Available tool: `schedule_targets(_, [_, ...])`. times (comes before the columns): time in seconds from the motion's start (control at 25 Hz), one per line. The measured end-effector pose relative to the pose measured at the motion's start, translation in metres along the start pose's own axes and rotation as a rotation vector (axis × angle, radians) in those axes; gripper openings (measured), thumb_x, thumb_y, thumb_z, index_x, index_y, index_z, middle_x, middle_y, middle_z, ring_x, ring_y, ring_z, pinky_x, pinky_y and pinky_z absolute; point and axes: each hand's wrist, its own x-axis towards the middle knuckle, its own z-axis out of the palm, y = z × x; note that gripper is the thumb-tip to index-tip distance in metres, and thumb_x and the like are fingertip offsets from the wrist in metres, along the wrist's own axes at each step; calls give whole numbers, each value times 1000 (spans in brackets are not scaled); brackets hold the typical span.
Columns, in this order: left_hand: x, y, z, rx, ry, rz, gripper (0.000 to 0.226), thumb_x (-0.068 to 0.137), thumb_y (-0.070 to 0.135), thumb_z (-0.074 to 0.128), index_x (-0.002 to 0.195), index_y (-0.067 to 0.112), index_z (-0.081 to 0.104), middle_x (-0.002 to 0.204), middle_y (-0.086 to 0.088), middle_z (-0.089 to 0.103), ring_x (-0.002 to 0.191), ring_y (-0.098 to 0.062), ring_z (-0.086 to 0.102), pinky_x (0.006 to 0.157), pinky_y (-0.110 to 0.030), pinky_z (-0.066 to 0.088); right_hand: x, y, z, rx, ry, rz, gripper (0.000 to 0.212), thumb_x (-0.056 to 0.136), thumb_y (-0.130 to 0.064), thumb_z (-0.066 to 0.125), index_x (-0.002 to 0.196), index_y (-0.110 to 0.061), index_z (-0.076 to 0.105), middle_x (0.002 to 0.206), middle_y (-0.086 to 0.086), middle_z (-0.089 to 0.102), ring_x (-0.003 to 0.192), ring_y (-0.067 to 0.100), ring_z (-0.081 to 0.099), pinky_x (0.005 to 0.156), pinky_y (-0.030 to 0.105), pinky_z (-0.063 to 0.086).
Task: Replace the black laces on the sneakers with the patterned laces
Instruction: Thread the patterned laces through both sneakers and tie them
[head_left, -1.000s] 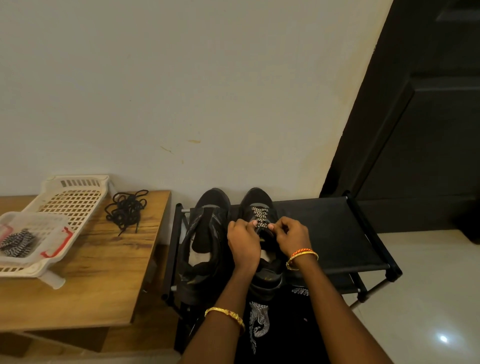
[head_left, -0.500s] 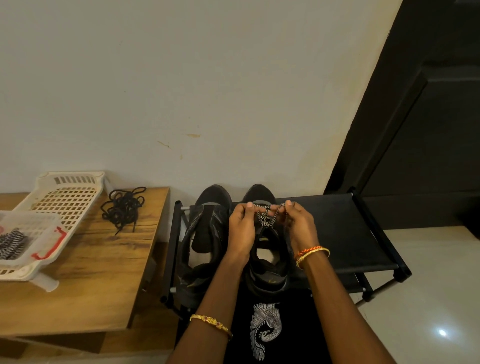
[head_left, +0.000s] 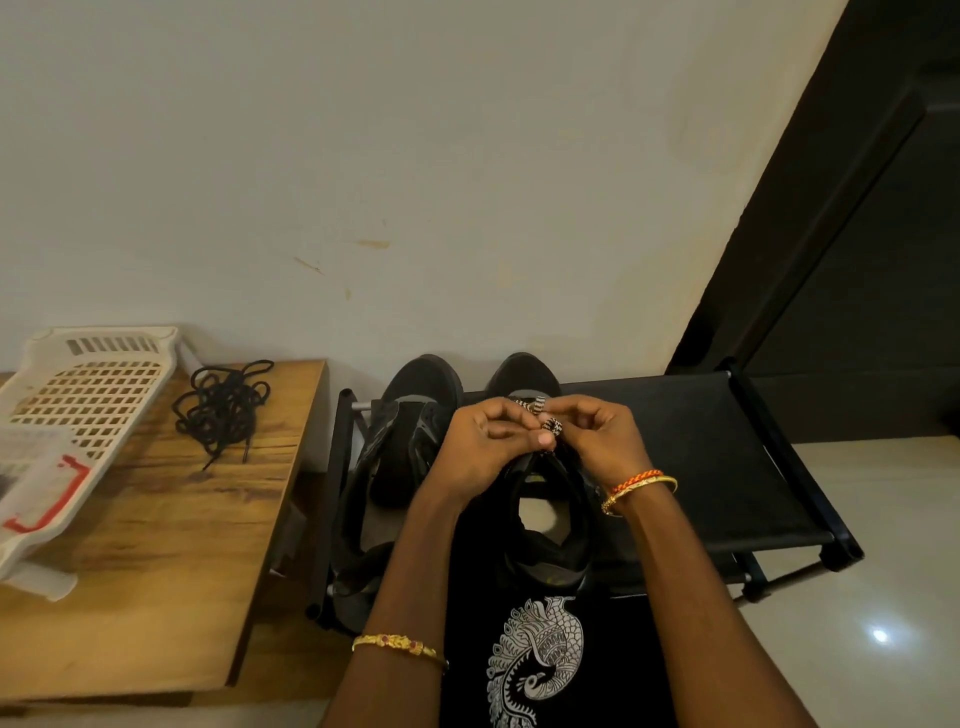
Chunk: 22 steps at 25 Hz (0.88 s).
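Both hands have drawn closer together than half a second ago, when they held the lace ends apart above the shoe; now they meet over the tongue, and the view has tipped slightly so the white basket sits further off the left edge.

At far left, the white basket (head_left: 98, 384) rests on the wooden surface (head_left: 171, 545), with a clear red-handled container (head_left: 36, 478) lying in it. Just right of the basket, the black laces (head_left: 223, 410) lie in a loose tangle on the surface, unchanged in place.

Next comes the black shoe rack (head_left: 727, 467), which carries both sneakers. The left sneaker (head_left: 400, 457) stands unlaced, its tongue flopped open. The left hand (head_left: 483, 447) has its fingers curled, its thumb pressing the patterned lace (head_left: 540, 415) over the right sneaker (head_left: 550, 525). The right hand (head_left: 597, 436) pinches the same lace from the other side, fingers bent inward, almost touching the left. A few crossings of patterned lace show near the toe, just beyond the fingers.
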Motion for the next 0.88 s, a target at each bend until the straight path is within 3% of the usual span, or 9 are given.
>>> schedule_targets(0.12, [5,3,-3,38,-24,-10,13,75,-8,72,82,1,67,73,-1,74,73,-11,71,70,-16,54,4,1,-5,40,5,24,21,77,8,67,82,-10,59,62,-1,71,62,7,68,61,19,55])
schedule_targets(0.32, [11,9,-5,-4,27,-162,29,78,-1,72,94,7,50,71,-7,73,69,-13,72,64,-16,54,2,-2,-6,-34,-175,-94,21,83,12,59,87,-8,66,73,-3,73,72,9,70,68,18,54])
schedule_targets(0.4, [13,8,-9,92,-2,-165,30,79,6,74,105,9,59,81,-10,74,80,-17,72,75,-22,56,2,-2,-10,-49,-240,-120,21,84,13,57,94,-3,67,82,-3,73,79,9,70,72,17,54])
schedule_targets(0.48, [14,8,-11,125,-20,-138,25,79,9,74,104,10,70,92,-16,73,91,-23,70,88,-30,55,3,-3,-16,-74,-293,-123,27,85,13,56,104,-3,65,91,2,72,86,9,70,78,18,53])
schedule_targets(0.64, [17,9,-12,101,3,-165,19,80,9,72,99,6,73,83,-13,74,86,-17,70,86,-25,54,3,-3,-22,-60,-293,-95,22,84,8,59,100,-4,65,86,-2,73,84,8,70,76,18,53])
schedule_targets(0.76, [18,9,-12,105,5,-189,14,79,10,73,93,7,75,78,-9,74,83,-17,69,88,-29,54,5,-3,-22,-35,-305,-103,21,82,9,60,99,-3,65,90,3,72,86,10,70,77,19,54])
schedule_targets(0.88, [17,11,-12,133,-5,-178,12,78,12,74,89,9,76,83,-9,75,86,-18,69,92,-32,53,7,-1,-21,-41,-260,-93,15,84,3,61,94,-6,67,81,1,74,81,14,71,71,20,55])
